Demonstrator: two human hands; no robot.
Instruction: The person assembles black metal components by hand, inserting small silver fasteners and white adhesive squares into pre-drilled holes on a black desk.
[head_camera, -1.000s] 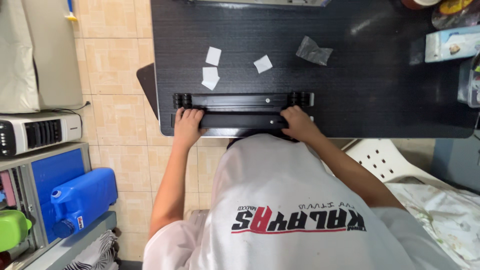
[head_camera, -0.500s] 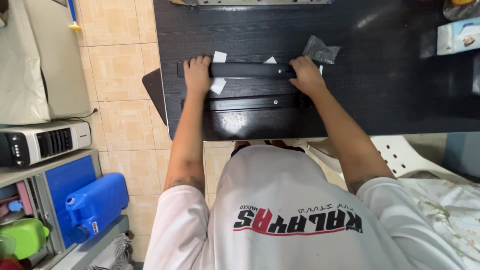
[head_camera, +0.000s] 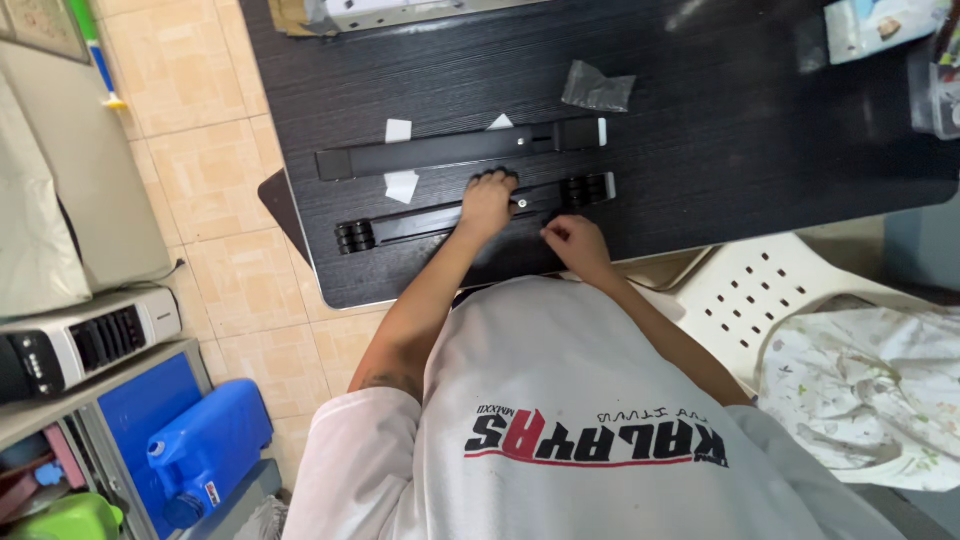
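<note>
Two long black bars lie side by side on the dark bench (head_camera: 760, 150). The far bar (head_camera: 455, 152) lies flat and untouched, with a white tip at its right end. The near bar (head_camera: 400, 224) has round black knobs at both ends and runs along the bench's front edge.

The left hand (head_camera: 487, 203) rests on the middle of the near bar, fingers curled down over it — pressing rather than clasping, as far as can be seen. The right hand (head_camera: 572, 240) sits just in front of the same bar, near a small silver screw head, fingers pinched loosely together; whether it holds anything cannot be told.

Small white paper scraps (head_camera: 400, 184) lie beside and between the bars, and a crumpled clear plastic bag (head_camera: 597, 88) lies beyond the far bar's right end. A white plastic chair (head_camera: 760, 300) stands at the right, and a blue jug (head_camera: 205, 450) sits on the tiled floor at the left.
</note>
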